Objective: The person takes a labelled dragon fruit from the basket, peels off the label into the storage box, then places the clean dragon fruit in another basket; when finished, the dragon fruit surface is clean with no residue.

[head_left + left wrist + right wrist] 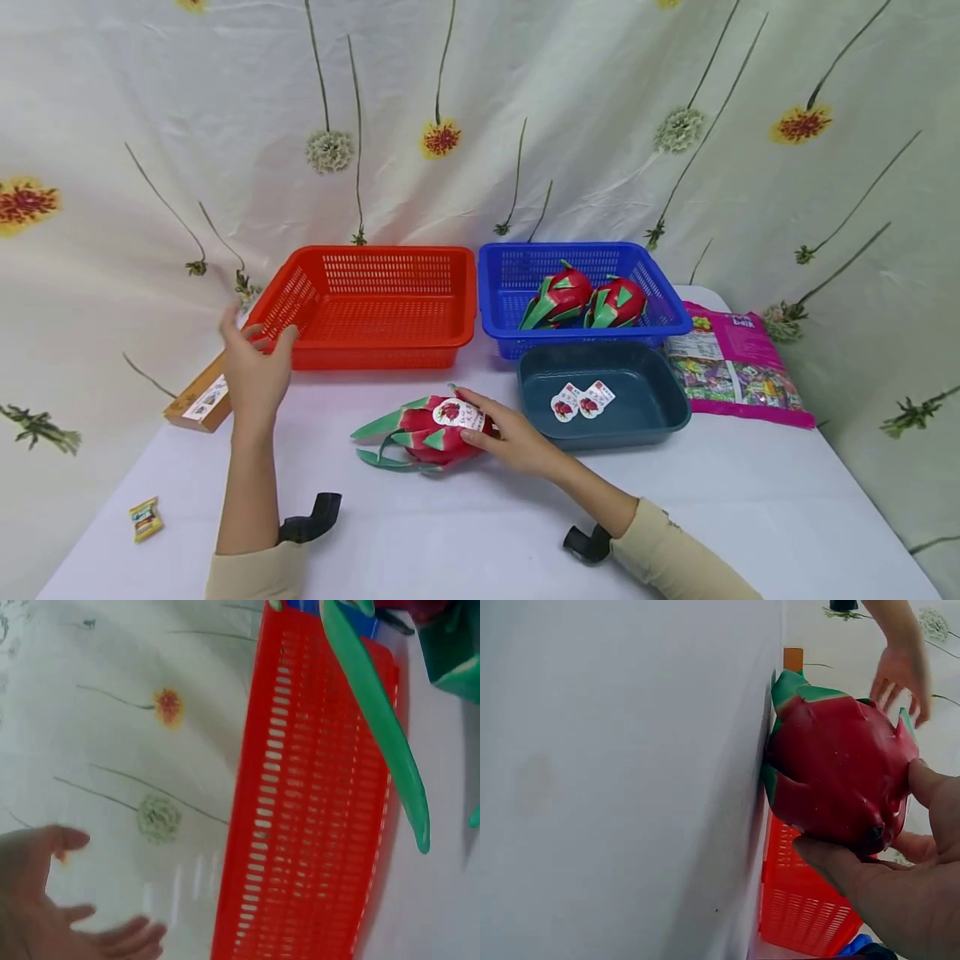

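Observation:
A red dragon fruit [427, 437] with long green leaf tips lies on the white table, its leaves pointing left. On its upper side is a white label [457, 413] with a fruit picture. My right hand [517, 433] grips the stem-free right end, thumb and fingers on opposite sides, as the right wrist view shows with the dragon fruit [840, 772]. My left hand [258, 367] is raised by the front left corner of the red basket [375, 358], fingers spread and holding nothing. In the left wrist view, that hand [67, 907] shows its loosely bent fingers.
A blue basket [585, 250] at the back holds two dragon fruits [618, 302]. Before it, a dark teal tray [637, 417] contains two labels [581, 402]. A pink candy bag [731, 367] lies right; a brown box [202, 396] and small yellow packet [146, 519] lie left.

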A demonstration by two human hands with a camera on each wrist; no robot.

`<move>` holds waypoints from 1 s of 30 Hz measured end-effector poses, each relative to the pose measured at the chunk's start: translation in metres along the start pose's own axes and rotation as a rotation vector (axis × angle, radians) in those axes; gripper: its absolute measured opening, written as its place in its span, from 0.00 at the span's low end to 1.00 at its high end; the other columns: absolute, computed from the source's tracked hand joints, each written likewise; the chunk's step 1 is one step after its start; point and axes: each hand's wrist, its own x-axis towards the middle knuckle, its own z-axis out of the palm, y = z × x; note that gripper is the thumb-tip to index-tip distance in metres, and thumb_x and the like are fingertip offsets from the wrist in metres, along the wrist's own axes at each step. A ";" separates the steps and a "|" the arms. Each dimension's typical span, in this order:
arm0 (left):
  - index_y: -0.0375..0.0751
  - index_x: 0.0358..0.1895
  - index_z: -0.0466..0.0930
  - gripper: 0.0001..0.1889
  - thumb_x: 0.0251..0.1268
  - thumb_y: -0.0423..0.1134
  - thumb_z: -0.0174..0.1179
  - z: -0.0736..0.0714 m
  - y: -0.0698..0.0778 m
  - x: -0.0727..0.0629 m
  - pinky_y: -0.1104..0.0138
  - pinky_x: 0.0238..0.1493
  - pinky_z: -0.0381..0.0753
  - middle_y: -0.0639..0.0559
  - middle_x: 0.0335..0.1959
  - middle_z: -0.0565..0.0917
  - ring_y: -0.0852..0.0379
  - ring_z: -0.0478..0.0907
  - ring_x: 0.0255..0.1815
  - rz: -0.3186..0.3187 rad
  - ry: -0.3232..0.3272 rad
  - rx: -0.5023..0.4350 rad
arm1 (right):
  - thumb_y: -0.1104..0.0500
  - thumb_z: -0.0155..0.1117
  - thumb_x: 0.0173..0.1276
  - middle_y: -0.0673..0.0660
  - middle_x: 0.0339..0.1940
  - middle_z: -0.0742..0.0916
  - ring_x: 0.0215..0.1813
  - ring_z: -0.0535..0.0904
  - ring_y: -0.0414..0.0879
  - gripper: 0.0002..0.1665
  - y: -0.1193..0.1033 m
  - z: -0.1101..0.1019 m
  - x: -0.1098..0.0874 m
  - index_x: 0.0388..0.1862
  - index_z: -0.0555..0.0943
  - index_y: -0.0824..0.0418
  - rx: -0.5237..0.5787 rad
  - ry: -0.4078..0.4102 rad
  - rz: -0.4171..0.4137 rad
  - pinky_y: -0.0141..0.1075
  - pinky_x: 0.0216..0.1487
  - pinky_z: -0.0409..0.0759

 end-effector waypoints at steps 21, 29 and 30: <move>0.70 0.71 0.46 0.58 0.31 0.61 0.73 0.082 -0.032 -0.060 0.66 0.42 0.79 0.58 0.58 0.70 0.54 0.68 0.55 0.488 -0.875 0.191 | 0.56 0.62 0.64 0.61 0.68 0.67 0.68 0.61 0.53 0.37 0.006 -0.001 0.003 0.70 0.61 0.59 0.015 0.000 -0.207 0.38 0.59 0.70; 0.65 0.68 0.58 0.52 0.32 0.60 0.73 0.090 -0.037 -0.064 0.69 0.39 0.78 0.63 0.53 0.72 0.59 0.69 0.53 0.554 -0.774 0.156 | 0.66 0.65 0.60 0.63 0.65 0.70 0.65 0.66 0.55 0.36 0.000 -0.004 0.002 0.66 0.64 0.67 0.236 0.051 -0.163 0.38 0.58 0.70; 0.64 0.68 0.59 0.51 0.31 0.60 0.73 0.090 -0.037 -0.064 0.69 0.39 0.79 0.63 0.54 0.72 0.59 0.69 0.53 0.576 -0.746 0.149 | 0.67 0.65 0.59 0.64 0.64 0.71 0.64 0.66 0.56 0.36 -0.004 -0.005 0.001 0.66 0.64 0.68 0.262 0.074 -0.166 0.39 0.59 0.70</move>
